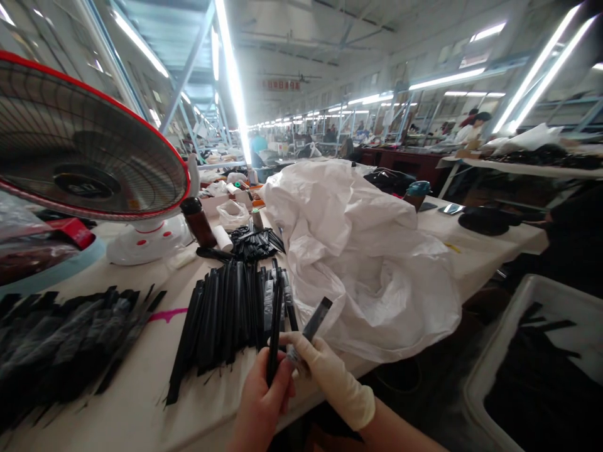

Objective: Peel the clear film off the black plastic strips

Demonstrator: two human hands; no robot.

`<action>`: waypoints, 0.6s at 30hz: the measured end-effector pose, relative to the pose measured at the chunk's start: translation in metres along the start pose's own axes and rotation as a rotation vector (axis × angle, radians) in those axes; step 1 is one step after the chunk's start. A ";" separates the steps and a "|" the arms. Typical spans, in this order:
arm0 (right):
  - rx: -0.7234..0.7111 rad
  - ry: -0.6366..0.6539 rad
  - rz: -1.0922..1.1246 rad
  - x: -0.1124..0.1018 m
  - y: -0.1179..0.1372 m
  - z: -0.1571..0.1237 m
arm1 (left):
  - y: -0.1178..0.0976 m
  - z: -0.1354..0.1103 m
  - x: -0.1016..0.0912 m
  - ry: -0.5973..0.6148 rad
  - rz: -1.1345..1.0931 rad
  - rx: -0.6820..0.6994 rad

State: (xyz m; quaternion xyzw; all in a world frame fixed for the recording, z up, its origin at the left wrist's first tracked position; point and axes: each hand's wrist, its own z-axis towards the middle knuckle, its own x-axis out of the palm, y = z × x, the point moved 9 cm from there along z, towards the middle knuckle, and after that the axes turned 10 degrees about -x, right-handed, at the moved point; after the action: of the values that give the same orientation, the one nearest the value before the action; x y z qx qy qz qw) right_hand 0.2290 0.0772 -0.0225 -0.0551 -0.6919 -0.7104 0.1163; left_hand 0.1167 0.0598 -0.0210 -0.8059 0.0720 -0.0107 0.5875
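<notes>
My bare left hand is closed around a narrow black strip, which points up and away from me. In a cream glove, my right hand pinches a dark strip with a shiny wrapping, tilted up to the right. Both hands meet over the table's front edge, and their fingertips partly hide the lower ends of the strips. Just beyond them lies a row of black strips side by side, a few with shiny clear-looking wrapping. A second heap of black strips spreads along the left.
A large white sheet lies crumpled across the table. A red-rimmed fan stands at left, near a brown bottle, a white roll and a small black bundle. At lower right is a white bin holding black pieces.
</notes>
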 end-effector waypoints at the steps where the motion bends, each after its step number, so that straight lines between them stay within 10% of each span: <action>1: -0.003 0.037 0.003 0.002 -0.003 0.001 | -0.001 0.004 0.001 0.007 0.000 -0.001; 7: -0.099 -0.148 0.070 -0.046 0.013 0.026 | -0.007 0.027 0.009 0.081 0.040 -0.025; 14: -0.119 -0.015 -0.033 -0.031 0.024 0.040 | -0.017 0.039 0.002 -0.079 -0.080 0.025; 18: -0.088 -0.321 -0.645 -0.130 0.052 0.050 | -0.009 0.073 -0.016 -0.156 -0.174 -0.133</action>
State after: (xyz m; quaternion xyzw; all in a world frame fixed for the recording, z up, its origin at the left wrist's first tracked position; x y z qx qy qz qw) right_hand 0.3634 0.1378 -0.0014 0.0503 -0.6521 -0.7219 -0.2263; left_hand 0.1095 0.1332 -0.0335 -0.8447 -0.0436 0.0059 0.5334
